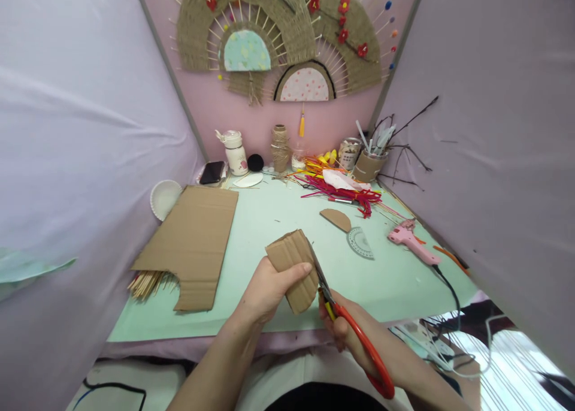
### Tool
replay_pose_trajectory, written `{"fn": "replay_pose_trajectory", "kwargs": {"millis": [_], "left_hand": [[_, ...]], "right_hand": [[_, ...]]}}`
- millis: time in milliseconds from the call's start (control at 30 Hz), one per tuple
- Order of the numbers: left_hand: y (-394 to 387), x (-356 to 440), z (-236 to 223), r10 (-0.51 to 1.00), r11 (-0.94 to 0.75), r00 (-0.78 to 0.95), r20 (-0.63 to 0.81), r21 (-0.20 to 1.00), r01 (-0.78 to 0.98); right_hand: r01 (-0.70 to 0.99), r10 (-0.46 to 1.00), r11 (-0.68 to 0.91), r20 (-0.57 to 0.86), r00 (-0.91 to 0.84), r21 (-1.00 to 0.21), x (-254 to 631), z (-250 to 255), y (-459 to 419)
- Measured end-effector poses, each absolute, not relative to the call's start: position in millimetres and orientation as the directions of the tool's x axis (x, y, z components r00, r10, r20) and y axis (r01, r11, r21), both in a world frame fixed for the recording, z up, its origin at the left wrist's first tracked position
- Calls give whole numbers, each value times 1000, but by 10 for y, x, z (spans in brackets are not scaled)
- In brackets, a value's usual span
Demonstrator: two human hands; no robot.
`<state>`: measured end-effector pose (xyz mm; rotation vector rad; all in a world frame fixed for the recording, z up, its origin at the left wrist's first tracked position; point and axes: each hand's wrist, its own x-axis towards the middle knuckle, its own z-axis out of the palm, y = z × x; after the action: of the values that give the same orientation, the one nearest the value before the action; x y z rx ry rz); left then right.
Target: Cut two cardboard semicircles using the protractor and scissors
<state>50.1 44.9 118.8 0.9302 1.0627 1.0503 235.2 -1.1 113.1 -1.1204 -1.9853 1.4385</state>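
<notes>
While the left hand point(268, 284) pinches a round-sided brown cardboard piece point(287, 253), the right hand point(342, 327) grips red-handled scissors point(359, 334) beside it.

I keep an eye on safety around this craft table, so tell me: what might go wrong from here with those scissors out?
The scissors' blades sit close to the thumb of the left grip, so a slip might nick it. The ridged cardboard piece could buckle, turning a cut crooked. The pink glue gun's cord trails over the table's edge; a snag might drag the gun.
</notes>
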Motion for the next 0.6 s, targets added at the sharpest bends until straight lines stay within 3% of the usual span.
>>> {"fn": "replay_pose_trajectory", "kwargs": {"millis": [300, 600], "left_hand": [[457, 519, 1199, 961, 251, 179, -213, 940, -230], [463, 467, 1247, 958, 245, 204, -200, 942, -230]], "right_hand": [[414, 851, 108, -131, -508, -904, 2361, 1198, -32], [481, 892, -30, -241, -383, -876, 2315, 1157, -3]]}}
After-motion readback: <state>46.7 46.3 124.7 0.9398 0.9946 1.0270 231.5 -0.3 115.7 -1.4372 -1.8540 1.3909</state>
